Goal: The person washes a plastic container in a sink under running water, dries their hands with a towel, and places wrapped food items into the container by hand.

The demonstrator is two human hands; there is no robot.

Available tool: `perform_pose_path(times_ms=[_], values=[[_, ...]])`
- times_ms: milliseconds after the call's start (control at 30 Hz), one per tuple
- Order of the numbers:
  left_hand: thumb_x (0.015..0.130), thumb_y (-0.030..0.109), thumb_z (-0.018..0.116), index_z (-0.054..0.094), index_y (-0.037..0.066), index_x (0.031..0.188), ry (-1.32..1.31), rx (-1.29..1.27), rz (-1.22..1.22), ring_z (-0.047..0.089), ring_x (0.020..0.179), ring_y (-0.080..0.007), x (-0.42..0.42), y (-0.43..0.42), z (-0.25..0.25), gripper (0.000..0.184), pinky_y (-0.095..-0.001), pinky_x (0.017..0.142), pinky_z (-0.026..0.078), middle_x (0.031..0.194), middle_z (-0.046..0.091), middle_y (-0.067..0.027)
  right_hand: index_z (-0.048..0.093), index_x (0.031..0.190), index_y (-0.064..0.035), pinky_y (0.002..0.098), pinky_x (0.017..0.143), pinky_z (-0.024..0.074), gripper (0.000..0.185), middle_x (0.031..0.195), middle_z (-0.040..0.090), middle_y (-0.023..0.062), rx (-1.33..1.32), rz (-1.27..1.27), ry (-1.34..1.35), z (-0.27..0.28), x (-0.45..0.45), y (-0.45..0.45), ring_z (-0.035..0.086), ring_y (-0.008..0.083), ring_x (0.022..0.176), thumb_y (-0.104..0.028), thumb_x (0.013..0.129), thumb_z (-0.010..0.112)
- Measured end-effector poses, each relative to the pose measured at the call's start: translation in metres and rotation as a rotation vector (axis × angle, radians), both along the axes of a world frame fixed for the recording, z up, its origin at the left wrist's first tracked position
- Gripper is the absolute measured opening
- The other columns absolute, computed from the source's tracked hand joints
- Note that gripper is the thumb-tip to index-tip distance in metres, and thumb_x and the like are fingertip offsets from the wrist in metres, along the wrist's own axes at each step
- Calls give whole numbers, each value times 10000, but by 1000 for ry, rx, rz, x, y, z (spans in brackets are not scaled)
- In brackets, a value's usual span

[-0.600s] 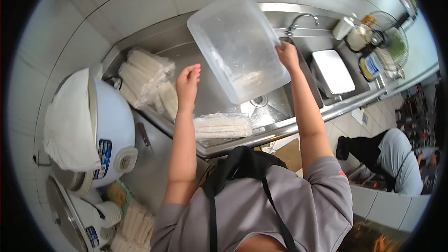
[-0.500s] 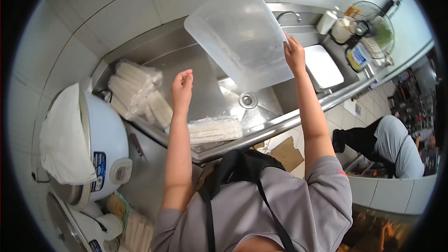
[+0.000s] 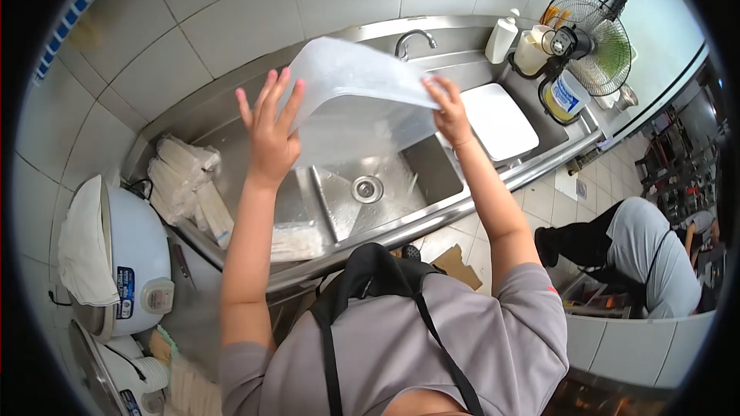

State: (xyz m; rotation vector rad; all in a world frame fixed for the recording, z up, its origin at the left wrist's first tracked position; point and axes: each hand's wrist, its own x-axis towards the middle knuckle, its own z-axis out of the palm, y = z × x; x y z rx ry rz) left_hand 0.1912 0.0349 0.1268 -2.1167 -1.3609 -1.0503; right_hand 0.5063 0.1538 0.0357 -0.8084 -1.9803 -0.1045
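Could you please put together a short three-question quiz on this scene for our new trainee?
1. Which of the person's hands grips the edge of the translucent plastic tub?
2. True or false: the fingers of the left hand are spread apart.
3. As the picture shows it, where is the fan relative to the white pump bottle? A) to its left; B) to its right; C) directly below it.

Key:
1. The right hand.
2. True.
3. B.
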Motion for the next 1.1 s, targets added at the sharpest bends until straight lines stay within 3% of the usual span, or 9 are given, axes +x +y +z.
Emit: perform_pose_path(times_ms=[133,167,300,400,633,733,833,933,1100], values=[[672,-102,425,424,192,1288,10,-144,110,215,1307,-289,44,21,-28,683,-574,1025,11,1393,276,-87,506,1211,-133,389,958,317,459,1140,475,163,-229,215,-309,-26,35,51,412,315,1090,-397,835,514],[674,-99,425,424,191,1289,21,-203,154,212,1308,-292,53,29,-39,679,-580,1022,7,1394,274,-89,506,1199,-97,392,951,320,456,1120,490,162,-363,288,-220,-38,49,81,400,307,1100,-362,829,535],[669,-97,458,421,188,1283,130,-358,270,174,1317,-298,100,60,-82,677,-632,998,32,1406,242,-77,580,1028,13,412,903,365,363,1109,517,207,-457,-226,63,-47,72,199,457,359,1054,-283,822,535],[660,-101,479,414,191,1284,172,-476,373,156,1321,-295,122,74,-104,692,-651,988,46,1410,228,-70,596,955,26,430,852,407,316,1035,556,231,-423,-247,15,-50,60,264,517,382,971,-235,786,545],[650,-103,496,405,205,1291,177,-603,365,150,1324,-282,123,102,-139,717,-655,989,40,1402,248,-58,620,755,17,436,698,484,217,770,618,230,-711,-275,-39,-31,-23,228,608,372,751,-182,712,544],[663,-100,489,398,203,1296,223,-666,306,151,1328,-256,132,123,-147,707,-655,989,27,1391,282,-38,580,701,95,435,720,484,266,773,606,265,-550,-224,2,-31,-75,216,612,365,773,-169,676,598],[689,-91,475,395,198,1298,250,-648,252,180,1323,-246,137,148,-162,678,-661,986,20,1369,330,-18,630,777,-10,430,732,479,160,812,625,193,-700,-181,-53,-29,-65,242,607,364,791,-144,703,584],[721,-75,460,403,183,1289,273,-635,187,214,1311,-233,144,167,-172,627,-665,984,34,1351,358,0,647,807,-93,411,669,474,136,871,636,92,-739,-465,-359,-53,-27,296,606,279,852,-161,761,539],[695,-96,464,391,180,1293,279,-557,46,296,1272,-210,153,197,-188,662,-664,985,49,1325,391,19,638,849,-115,390,788,396,175,961,557,11,-83,-239,-737,-103,1,344,466,193,982,-180,797,485]])
